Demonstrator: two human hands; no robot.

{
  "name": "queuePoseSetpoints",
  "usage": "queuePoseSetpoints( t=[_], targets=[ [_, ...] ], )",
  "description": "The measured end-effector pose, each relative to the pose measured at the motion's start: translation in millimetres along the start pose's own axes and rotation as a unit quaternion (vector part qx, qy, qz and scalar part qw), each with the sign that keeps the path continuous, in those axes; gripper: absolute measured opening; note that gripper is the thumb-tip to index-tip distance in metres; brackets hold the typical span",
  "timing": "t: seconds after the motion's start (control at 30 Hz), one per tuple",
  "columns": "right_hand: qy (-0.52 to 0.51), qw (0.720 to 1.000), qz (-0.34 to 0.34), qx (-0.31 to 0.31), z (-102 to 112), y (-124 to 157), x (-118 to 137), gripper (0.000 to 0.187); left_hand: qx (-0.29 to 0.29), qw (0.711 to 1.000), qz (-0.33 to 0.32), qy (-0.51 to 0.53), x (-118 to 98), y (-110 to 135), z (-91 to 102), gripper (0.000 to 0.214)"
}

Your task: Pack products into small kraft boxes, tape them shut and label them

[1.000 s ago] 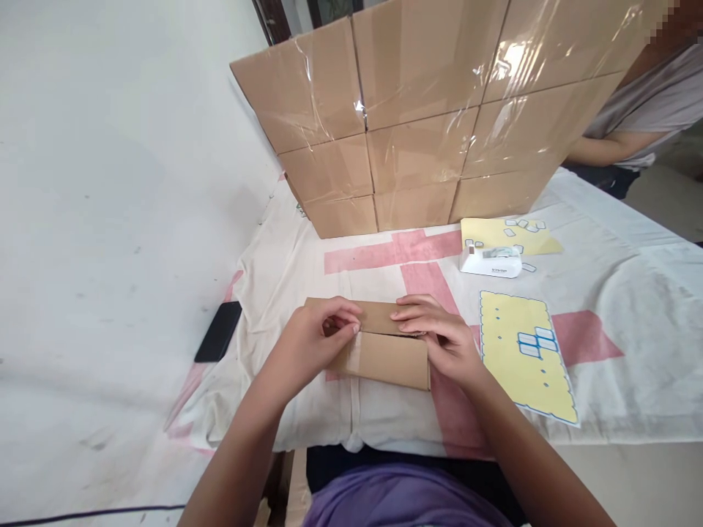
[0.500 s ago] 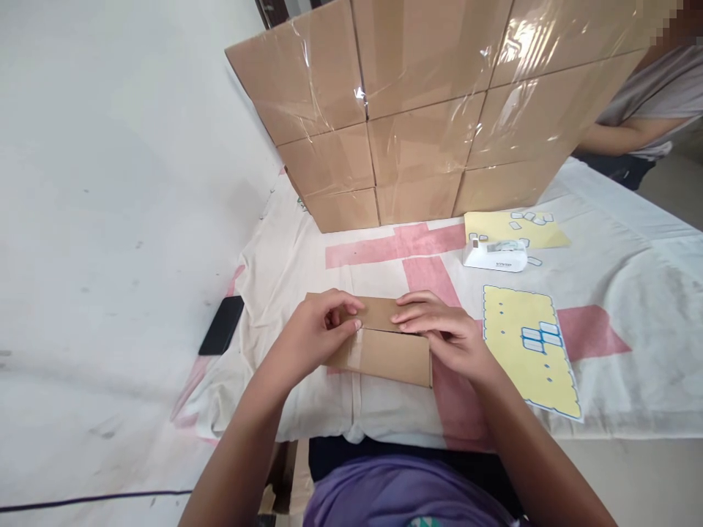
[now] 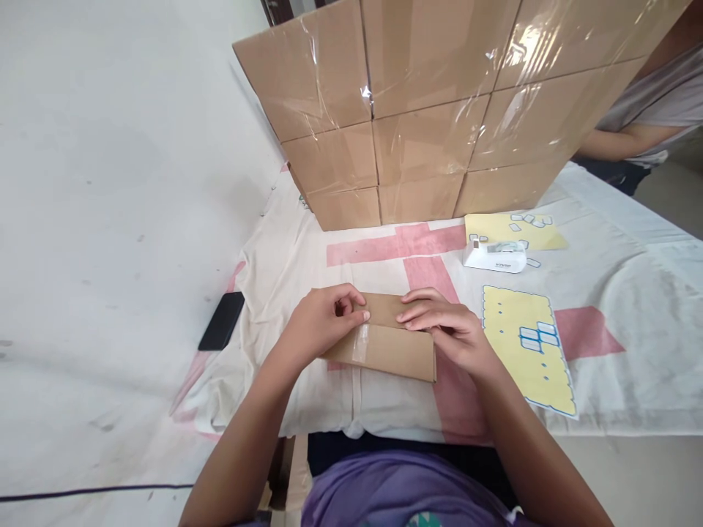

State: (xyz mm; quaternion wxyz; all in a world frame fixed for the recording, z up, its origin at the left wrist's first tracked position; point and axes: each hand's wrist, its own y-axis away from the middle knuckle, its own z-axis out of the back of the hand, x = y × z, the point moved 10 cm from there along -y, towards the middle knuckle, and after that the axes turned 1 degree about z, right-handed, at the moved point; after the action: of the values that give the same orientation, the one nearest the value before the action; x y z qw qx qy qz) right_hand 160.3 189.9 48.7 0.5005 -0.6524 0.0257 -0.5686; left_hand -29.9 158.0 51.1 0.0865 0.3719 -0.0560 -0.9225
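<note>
A small brown cardboard box (image 3: pixel 403 355) lies on the cloth-covered table in front of me, its top closed by two flaps that meet at a seam. Across the front flap runs a short strip of clear tape (image 3: pixel 360 342). My left hand (image 3: pixel 329 316) is closed at the box's left end, thumb and forefinger pinched at the tape's upper end by the seam. At the right end my right hand (image 3: pixel 442 322) grips the box, fingers over the rear flap and thumb low near the corner.
Behind stands a wall of taped cartons (image 3: pixel 428 139). To the right are a white tape dispenser (image 3: pixel 494 256) and yellow sticker sheets (image 3: pixel 521 366). A black phone (image 3: pixel 221 322) lies at the left edge by the wall. Another person's arm (image 3: pixel 631 143) shows at the upper right.
My left hand has shifted slightly right and up along the seam, uncovering more of the tape strip. My right hand keeps its hold on the box. The view has moved a little.
</note>
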Motion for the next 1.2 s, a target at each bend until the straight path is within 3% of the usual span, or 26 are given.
queuePoseSetpoints(
  t=[0.3, 0.53, 0.7, 0.87, 1.07, 1.13, 1.2],
  targets=[
    [-0.055, 0.997, -0.06, 0.006, 2.8, 4.4, -9.8, 0.026, -0.043, 0.995, -0.007, -0.087, -6.2, 6.8, -0.9, 0.021],
    [0.008, 1.0, -0.017, 0.005, -0.3, 4.9, 3.4, 0.025, -0.06, 0.993, 0.001, -0.104, -8.2, 12.0, -1.5, 0.018],
    [0.097, 0.991, -0.083, 0.05, -13.0, 24.0, -0.3, 0.053, -0.081, 0.991, -0.012, -0.101, -7.1, 12.3, -2.2, 0.018],
    [0.222, 0.961, -0.138, 0.085, -18.7, 43.1, -3.3, 0.077, -0.087, 0.989, -0.033, -0.112, -6.0, 15.2, -3.5, 0.02],
    [0.263, 0.946, -0.173, 0.074, -13.0, 49.3, 3.2, 0.087, -0.082, 0.986, -0.055, -0.137, -14.6, 20.3, -6.9, 0.022],
    [0.269, 0.947, -0.17, 0.047, -5.2, 53.1, 9.7, 0.087, -0.115, 0.983, -0.071, -0.127, -23.0, 22.8, -3.6, 0.026],
    [0.287, 0.944, -0.159, 0.006, 9.7, 59.5, 20.5, 0.087, -0.193, 0.969, -0.117, -0.101, -37.8, 28.9, 9.1, 0.032]
  ],
)
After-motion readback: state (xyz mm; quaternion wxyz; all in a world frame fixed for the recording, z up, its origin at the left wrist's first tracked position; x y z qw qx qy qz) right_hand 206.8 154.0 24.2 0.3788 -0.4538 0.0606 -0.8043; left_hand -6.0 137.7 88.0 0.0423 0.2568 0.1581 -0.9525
